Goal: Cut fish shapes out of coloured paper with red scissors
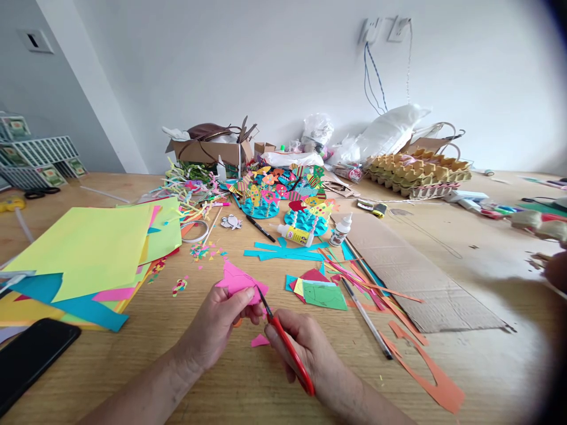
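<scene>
Low in the middle of the view, my left hand pinches a piece of pink paper that has drawn lines on it. My right hand is closed round the red handles of the scissors. The dark blades meet the right edge of the pink paper, close to my left thumb. Below, a small pink scrap lies on the table between my hands. Green paper with a drawn outline rests on red, yellow and blue pieces to the right of the pink paper.
Coloured sheets and a black phone lie left. Glue bottles, blue strips and paper fish on blue bases stand or lie ahead. Right are a pen, cardboard, orange offcuts and another person's hand.
</scene>
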The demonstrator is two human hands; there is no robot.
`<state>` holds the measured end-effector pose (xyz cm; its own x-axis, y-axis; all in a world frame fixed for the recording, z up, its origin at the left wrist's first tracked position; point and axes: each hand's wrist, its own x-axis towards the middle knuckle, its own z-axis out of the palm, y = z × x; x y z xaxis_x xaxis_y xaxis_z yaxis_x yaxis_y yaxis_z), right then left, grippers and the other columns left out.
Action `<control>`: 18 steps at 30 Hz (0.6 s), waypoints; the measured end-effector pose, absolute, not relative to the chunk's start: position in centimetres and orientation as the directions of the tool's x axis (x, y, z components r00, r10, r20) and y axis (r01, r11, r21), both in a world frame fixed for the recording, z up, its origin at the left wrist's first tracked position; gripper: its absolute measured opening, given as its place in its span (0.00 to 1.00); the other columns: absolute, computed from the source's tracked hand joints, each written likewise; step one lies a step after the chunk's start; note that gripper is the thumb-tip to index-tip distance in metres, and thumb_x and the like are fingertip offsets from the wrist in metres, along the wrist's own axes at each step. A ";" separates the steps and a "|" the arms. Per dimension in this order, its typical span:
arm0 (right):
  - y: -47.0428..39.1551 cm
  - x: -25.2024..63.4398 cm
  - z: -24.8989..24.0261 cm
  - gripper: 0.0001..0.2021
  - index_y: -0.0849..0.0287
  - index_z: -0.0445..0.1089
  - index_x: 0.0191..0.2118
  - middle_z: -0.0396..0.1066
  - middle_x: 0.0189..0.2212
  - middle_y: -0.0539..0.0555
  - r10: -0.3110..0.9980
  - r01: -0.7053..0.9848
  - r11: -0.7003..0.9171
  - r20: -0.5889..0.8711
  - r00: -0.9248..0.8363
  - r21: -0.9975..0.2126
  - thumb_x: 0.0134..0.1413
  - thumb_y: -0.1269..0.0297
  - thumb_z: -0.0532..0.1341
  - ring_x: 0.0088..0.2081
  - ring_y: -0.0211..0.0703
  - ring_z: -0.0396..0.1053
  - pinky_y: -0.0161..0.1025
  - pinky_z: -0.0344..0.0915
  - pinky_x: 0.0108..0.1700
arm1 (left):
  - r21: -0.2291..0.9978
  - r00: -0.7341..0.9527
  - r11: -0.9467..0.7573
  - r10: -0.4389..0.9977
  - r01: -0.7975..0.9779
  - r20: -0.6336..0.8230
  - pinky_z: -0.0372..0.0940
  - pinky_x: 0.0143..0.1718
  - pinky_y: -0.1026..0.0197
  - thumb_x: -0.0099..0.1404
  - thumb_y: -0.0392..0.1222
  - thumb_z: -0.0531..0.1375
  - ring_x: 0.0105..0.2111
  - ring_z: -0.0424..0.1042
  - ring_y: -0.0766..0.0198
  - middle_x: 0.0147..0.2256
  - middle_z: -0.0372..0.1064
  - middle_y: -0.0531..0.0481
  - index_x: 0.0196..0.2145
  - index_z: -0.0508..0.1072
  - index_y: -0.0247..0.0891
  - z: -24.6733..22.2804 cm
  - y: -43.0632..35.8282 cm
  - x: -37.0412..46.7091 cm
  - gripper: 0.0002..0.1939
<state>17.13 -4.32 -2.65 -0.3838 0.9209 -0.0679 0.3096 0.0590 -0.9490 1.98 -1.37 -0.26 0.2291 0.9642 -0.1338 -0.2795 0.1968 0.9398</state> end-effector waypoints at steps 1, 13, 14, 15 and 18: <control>-4.3 17.1 -2.6 0.14 0.59 0.57 0.23 0.51 0.17 0.44 0.920 0.305 0.057 -0.069 -0.385 -0.951 0.58 0.60 0.51 0.19 0.31 0.52 0.29 0.48 0.21 | 0.938 0.230 0.199 0.964 -0.283 -0.135 0.61 0.25 0.66 0.53 0.38 0.59 0.21 0.66 0.68 0.17 0.70 0.53 0.20 0.74 0.34 -0.2 -1.4 2.0 0.07; -4.4 17.2 -2.5 0.14 0.59 0.56 0.23 0.51 0.14 0.43 0.910 0.310 0.039 -0.095 -0.404 -0.950 0.59 0.61 0.50 0.18 0.30 0.52 0.29 0.48 0.21 | 0.926 0.280 0.229 0.949 -0.300 -0.144 0.62 0.26 0.66 0.54 0.38 0.59 0.22 0.67 0.68 0.20 0.72 0.52 0.24 0.76 0.34 -0.4 -1.1 1.5 0.07; -4.4 17.2 -2.5 0.14 0.59 0.56 0.23 0.51 0.14 0.43 0.911 0.312 0.040 -0.094 -0.403 -0.949 0.58 0.61 0.50 0.18 0.30 0.52 0.29 0.48 0.21 | 0.927 0.282 0.229 0.948 -0.298 -0.144 0.62 0.26 0.66 0.54 0.38 0.59 0.22 0.68 0.68 0.20 0.72 0.52 0.24 0.76 0.34 -0.4 -1.1 1.4 0.07; -4.4 17.2 -2.4 0.14 0.59 0.56 0.23 0.51 0.14 0.43 0.912 0.316 0.041 -0.093 -0.399 -0.948 0.58 0.61 0.50 0.18 0.30 0.52 0.29 0.48 0.21 | 0.927 0.282 0.229 0.948 -0.295 -0.145 0.62 0.27 0.66 0.54 0.38 0.60 0.22 0.67 0.67 0.20 0.72 0.52 0.24 0.76 0.33 -0.4 -1.1 1.4 0.07; -4.3 17.1 -2.1 0.14 0.59 0.55 0.22 0.50 0.14 0.43 0.917 0.333 0.038 -0.100 -0.387 -0.942 0.57 0.62 0.50 0.18 0.30 0.52 0.29 0.47 0.20 | 0.931 0.269 0.223 0.952 -0.288 -0.145 0.62 0.27 0.65 0.54 0.39 0.60 0.22 0.67 0.67 0.19 0.71 0.52 0.23 0.75 0.33 -0.4 -1.1 1.3 0.07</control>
